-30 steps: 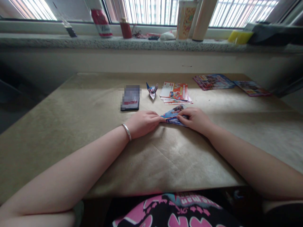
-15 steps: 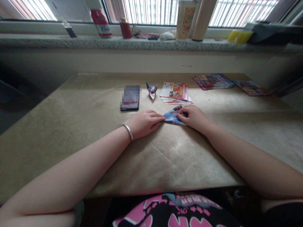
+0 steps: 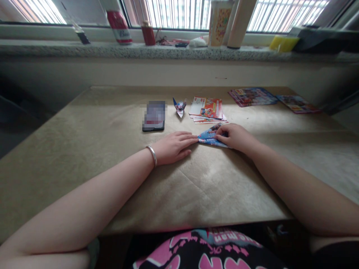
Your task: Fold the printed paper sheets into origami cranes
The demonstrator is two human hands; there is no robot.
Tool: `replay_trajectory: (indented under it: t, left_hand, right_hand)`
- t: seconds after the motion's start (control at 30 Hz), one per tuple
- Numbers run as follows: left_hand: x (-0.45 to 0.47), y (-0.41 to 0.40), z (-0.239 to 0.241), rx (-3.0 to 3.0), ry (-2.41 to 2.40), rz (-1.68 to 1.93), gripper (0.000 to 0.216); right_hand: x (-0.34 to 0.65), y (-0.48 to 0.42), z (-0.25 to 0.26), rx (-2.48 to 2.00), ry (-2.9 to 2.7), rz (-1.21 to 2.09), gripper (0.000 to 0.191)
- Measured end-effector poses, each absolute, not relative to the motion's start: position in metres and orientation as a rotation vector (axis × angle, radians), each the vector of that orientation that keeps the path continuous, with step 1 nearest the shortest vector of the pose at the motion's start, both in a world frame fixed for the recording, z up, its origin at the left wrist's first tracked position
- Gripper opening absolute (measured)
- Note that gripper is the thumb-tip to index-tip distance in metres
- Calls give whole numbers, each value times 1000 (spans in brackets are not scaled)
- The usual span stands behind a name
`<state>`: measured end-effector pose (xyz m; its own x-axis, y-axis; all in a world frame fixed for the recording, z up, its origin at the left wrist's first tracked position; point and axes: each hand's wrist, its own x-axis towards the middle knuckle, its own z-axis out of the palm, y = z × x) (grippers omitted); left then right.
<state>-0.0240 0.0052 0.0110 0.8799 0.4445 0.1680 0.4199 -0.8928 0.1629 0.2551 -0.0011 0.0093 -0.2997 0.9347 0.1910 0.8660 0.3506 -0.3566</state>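
A blue printed sheet of paper (image 3: 208, 137), folded to a point on its left, lies flat on the table in front of me. My right hand (image 3: 231, 135) has its fingers closed on the paper's right part and covers that end. My left hand (image 3: 176, 145), with a silver bangle at the wrist, lies palm down with fingers stretched out. Its fingertips touch the paper's left tip. Just beyond the hands stand a small folded paper crane (image 3: 180, 107) and a stack of orange and white printed cards (image 3: 207, 108).
A dark phone (image 3: 155, 116) lies left of the crane. Two piles of colourful cards, a left pile (image 3: 252, 96) and a right pile (image 3: 297, 104), are at the table's far right. On the stone windowsill (image 3: 168, 52) stand a can (image 3: 119, 28), a red bottle (image 3: 148, 34) and a patterned cup (image 3: 220, 24).
The folded paper has shifted slightly to the right together with my right hand. My left hand has flattened, its fingers spreading a little more.
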Motion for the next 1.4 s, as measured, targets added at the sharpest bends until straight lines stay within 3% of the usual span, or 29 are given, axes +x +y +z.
replay_trajectory:
  t: [0.23,0.4,1.0,1.4]
  left_hand:
    - [-24,8,8,2961,640,292,48]
    - [-20,7,7,2976,614,252,49]
    - [-17,0,11,3054,686,235,48]
    - [-16,-2,12,3087,731,272,44]
  right_hand:
    - [243,-20,23,-1396,-2475,-436,28]
    - [224,-33,29,-1342,-2566,-566,32]
    - [228,-8,9,-1646,-2364,38,22]
    - [230,-1,8,-1644,-2370,125,21]
